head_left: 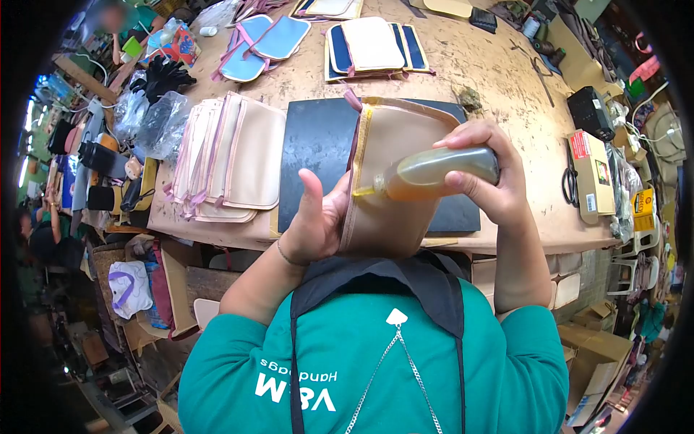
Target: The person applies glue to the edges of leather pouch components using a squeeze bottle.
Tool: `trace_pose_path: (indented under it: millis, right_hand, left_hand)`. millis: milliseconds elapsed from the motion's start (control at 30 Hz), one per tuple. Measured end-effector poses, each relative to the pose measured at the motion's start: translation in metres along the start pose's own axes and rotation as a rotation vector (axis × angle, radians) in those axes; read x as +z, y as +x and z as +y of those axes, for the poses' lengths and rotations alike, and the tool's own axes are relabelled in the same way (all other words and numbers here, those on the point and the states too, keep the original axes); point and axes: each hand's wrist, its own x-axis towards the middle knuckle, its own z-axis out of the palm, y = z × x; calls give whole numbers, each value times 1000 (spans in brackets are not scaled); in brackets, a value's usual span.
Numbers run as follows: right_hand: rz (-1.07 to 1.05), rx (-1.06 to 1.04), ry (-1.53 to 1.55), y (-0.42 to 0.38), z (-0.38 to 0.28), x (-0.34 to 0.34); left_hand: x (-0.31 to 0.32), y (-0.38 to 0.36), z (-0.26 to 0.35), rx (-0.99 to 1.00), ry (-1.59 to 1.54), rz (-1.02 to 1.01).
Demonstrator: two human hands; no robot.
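My right hand (491, 170) is wrapped round a squeeze bottle (441, 172) with amber glue-like liquid inside. The bottle is tipped sideways, its nozzle at the left edge of a beige bag panel (397, 217). A wet yellow strip runs along that edge, and a pink tab stands at the panel's top left corner. On the panel's left side, my left hand (318, 224) supports it, thumb raised and apart, other fingers partly hidden behind it. Beneath the raised panel lies a dark flat board (311, 145).
Left of the board is a stack of beige panels (249, 152). Farther back lie blue panels (282, 37) and a pile with a cream panel (372, 43) on top. Scissors (570, 186) and a box (591, 173) sit at the right. Another person (119, 22) is at the far left.
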Motion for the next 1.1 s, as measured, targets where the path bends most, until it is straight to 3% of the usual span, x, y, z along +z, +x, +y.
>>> trace_pose_path:
  millis: [200,1100]
  right_hand:
    - [124,43,-3,0,3,4]
    - [-92,73,15,-16,-5,23]
  left_hand:
    - [3,0,1,-20,-138,2]
    - [5,9,8,95,-349,13]
